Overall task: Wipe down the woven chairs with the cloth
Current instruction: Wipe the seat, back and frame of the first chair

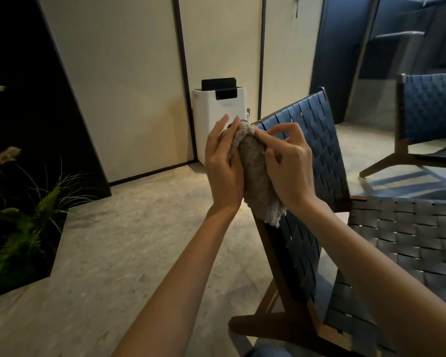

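Right hand (289, 168) nips the cloth (258, 176) onto the woven chair (317, 140); left hand (224, 166) lies flat against it.
The cloth is folded over the backrest's near side rail, its long axis running down that rail from the top corner. It sits sandwiched between the hands: the right hand's curled fingers pinch its upper end from the weave side, and the left hand's straight fingers press it from the outside. I'd judge the next stroke follows the rail downward, or crosses the weave, which lies on the right hand's side. A second woven chair (430, 106) stands well apart, back right; a white appliance (216, 112) stands against the wall beyond.
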Tool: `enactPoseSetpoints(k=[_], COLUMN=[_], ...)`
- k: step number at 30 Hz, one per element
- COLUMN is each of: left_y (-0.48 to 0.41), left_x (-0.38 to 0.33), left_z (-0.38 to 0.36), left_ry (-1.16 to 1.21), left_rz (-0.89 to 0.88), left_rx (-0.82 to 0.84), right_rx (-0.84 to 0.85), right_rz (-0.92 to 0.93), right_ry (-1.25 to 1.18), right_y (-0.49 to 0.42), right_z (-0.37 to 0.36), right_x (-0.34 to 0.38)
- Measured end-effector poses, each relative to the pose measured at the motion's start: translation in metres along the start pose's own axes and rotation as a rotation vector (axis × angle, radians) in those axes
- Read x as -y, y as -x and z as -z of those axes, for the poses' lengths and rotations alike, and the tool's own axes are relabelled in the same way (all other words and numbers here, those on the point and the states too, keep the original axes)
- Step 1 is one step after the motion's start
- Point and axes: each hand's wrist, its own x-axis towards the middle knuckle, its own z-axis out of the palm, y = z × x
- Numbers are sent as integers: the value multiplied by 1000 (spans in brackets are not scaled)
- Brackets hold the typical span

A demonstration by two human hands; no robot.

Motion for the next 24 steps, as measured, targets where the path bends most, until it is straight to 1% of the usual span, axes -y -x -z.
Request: enactPoseSetpoints(k=[3,6,8,14,16,20,21,23,24], left_y=[9,28,45,101,96,70,71,82,91], left_x=[6,10,11,9,4,-3,-5,-6,-5], left_z=[-9,-13,-14,-15,-13,-11,-10,-10,-11], left_ry=[50,152,212,263,268,220,218,205,206], left_rz=[50,185,236,347,401,598,589,521,519], left_rx=[59,100,114,212,221,209,200,196,206], right_rx=[46,75,88,152,171,137,122,91,82], right_rz=[54,90,116,83,55,-26,-18,33,66], right_ry=[6,37,74,155,107,-131,-133,-46,8], right_y=[11,30,44,90,88,67,69,81,90], right_z=[1,4,6,23,27,18,15,14,16], right_x=[-4,-10,-16,-31,-30,-22,-24,-30,-34])
